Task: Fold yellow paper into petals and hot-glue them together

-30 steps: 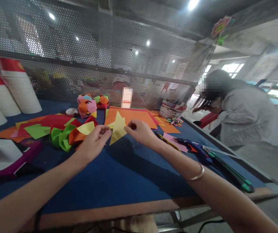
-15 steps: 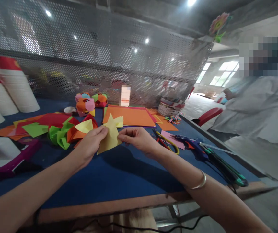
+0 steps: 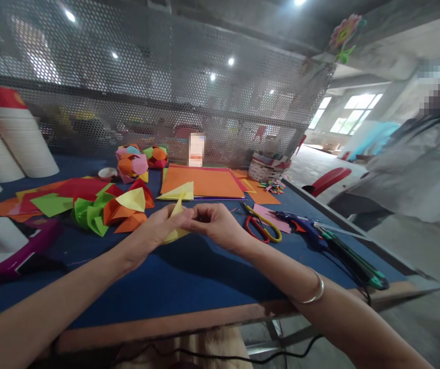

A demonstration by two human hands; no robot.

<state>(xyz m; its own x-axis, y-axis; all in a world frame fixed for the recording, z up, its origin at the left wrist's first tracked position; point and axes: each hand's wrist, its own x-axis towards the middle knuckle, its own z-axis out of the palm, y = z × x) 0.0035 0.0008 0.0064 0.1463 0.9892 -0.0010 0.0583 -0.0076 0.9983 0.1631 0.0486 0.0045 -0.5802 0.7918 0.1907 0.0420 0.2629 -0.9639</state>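
At your far left stood the stacked paper cups (image 3: 23,138), and nearer to you lay a purple-and-white device (image 3: 16,251). Next to it, further right, came the green folded paper (image 3: 91,212) and the orange folded paper (image 3: 130,223), both near your left hand (image 3: 153,228).

This hand pinched the yellow paper (image 3: 174,237) between thumb and fingers, and so the paper was lifted above the blue surface (image 3: 204,292), in front of the orange sheets (image 3: 202,182). Your right hand (image 3: 220,225) met it from the other side, with thumb and index finger bent close together. Their tips were partly hidden, therefore I could not tell if they also gripped the paper.

In my judgement, the thin paper could crease crookedly if the two hands pressed unevenly, or tear if they pulled apart too strongly. Further right lay the scissors (image 3: 264,225), just beside your right forearm; a careless sweep of it might push them against the glue gun (image 3: 308,230).
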